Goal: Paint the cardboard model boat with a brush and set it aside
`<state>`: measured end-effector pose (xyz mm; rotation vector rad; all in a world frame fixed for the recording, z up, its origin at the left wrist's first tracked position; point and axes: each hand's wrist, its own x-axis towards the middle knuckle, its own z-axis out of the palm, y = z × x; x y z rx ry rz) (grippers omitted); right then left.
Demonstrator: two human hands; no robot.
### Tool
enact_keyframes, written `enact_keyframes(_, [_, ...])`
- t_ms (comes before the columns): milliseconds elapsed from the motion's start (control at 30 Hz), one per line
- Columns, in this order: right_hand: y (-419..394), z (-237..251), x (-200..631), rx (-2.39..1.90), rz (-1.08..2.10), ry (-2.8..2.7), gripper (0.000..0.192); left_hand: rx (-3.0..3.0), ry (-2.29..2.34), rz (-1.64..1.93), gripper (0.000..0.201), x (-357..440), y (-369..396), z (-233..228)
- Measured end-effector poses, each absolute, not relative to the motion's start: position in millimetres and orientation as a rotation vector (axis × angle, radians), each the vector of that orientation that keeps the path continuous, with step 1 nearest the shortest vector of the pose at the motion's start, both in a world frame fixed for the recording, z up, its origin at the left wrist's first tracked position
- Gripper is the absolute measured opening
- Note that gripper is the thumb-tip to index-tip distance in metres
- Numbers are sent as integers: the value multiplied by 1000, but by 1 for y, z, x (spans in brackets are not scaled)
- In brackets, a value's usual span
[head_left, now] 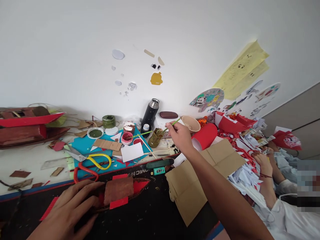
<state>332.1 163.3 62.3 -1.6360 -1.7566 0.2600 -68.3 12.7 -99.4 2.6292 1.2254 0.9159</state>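
Note:
A small model boat (pixel 118 190) lies on the black mat in front of me, its cabin roof brown and its sides and bow partly red. My left hand (pixel 75 203) holds its left end, fingers over the top and thumb at the near side; that end is hidden. My right hand (pixel 178 133) pinches a thin green-handled paintbrush (pixel 173 122), slanting down into an olive-stained jar (pixel 156 137). The brush's tip is out of sight in the jar. Left of it, another green brush (pixel 142 134) rests in an open pot of red paint (pixel 127 137).
Scissors (pixel 86 158) with yellow and red handles lie behind my left hand. A black thermos (pixel 150 115) stands by the wall. Cardboard (pixel 190 190) lies under my right forearm. Other model boats (pixel 27 128) sit at left; another person's hand (pixel 262 163) is among paper scraps at right.

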Motion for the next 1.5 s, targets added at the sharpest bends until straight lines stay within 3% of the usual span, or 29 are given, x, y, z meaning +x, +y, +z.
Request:
enact_keyframes(133, [168, 60, 332, -1649, 283, -1779, 35, 2713, 1220, 771, 20, -77, 12, -113])
enact_keyframes(433, [176, 48, 327, -1686, 380, -1839, 36, 2710, 1183, 613, 61, -91, 8, -125])
enact_keyframes(900, [181, 37, 331, -1758, 479, -1873, 33, 2666, 1238, 721, 26, -79, 13, -113])
enact_keyframes(1500, [178, 36, 336, -1742, 403, -1845, 37, 2664, 1202, 911, 37, -77, 18, -111])
